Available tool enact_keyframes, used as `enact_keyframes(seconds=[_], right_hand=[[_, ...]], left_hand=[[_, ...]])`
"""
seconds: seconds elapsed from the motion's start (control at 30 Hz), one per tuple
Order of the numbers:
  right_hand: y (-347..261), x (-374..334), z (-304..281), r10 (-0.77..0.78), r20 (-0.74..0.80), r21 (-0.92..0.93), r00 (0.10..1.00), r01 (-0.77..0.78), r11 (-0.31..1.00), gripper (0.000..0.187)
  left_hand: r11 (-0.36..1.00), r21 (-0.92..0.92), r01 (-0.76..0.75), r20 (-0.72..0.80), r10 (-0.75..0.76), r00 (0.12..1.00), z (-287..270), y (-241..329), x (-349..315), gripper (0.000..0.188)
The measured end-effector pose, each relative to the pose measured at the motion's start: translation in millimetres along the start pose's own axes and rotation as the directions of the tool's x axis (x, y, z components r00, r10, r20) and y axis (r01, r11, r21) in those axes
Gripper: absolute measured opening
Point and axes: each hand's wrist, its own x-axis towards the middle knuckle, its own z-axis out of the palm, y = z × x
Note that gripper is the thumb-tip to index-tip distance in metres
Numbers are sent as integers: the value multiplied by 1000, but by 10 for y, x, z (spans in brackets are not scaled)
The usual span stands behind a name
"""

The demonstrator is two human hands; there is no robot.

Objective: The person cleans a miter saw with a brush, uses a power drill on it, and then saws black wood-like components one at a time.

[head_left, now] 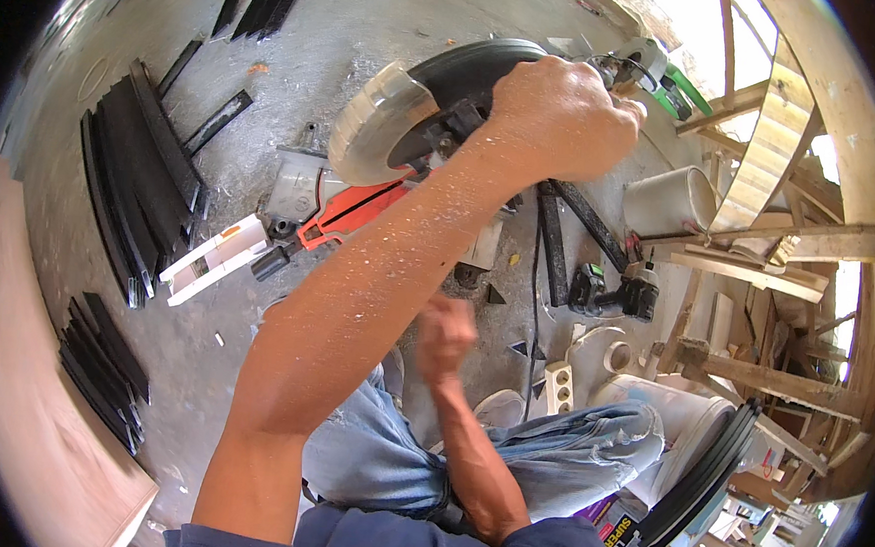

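Note:
A miter saw (382, 120) with a clear blade guard, grey base and orange-red table insert stands on the floor before me. My left hand (562, 121) is closed in a fist at the top of the saw, on its handle, which the fingers mostly hide. The left forearm, speckled with pale dust, crosses over the saw's near side. Below that forearm, close to the saw's front, my right hand (444, 339) is smeared by motion. Its fingers look bent, but whether they hold anything cannot be made out. Small dark offcuts (520, 348) lie just right of it.
Black strips (128, 174) lie bundled at left, with a shorter bundle (101, 363) nearer me. A white channel piece (216, 260) touches the saw's left side. At right are a cordless drill (637, 291), a socket strip (559, 386), a white bucket (670, 201) and wooden framing (771, 384).

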Motion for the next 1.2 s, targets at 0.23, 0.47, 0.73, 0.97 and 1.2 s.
enact_keyframes(seconds=[0.23,0.47,0.73,0.97,1.2], right_hand=[[-487,31,426,46,291,500,955,-193,844,5],[-145,22,124,51,92,-131,994,-39,991,5],[-651,294,774,-266,312,171,912,222,960,6],[-656,534,797,-298,470,148,831,259,954,8],[-697,781,1001,-253,598,108,761,236,966,11]], left_hand=[[1000,6,-13,-42,13,999,24,-73,-14,63],[969,176,-176,-83,193,978,28,-150,-84,41],[947,318,-44,-70,70,995,435,243,-39,23],[921,389,-35,-81,72,994,389,311,-6,23],[937,347,-33,-101,72,992,383,334,-8,21]])
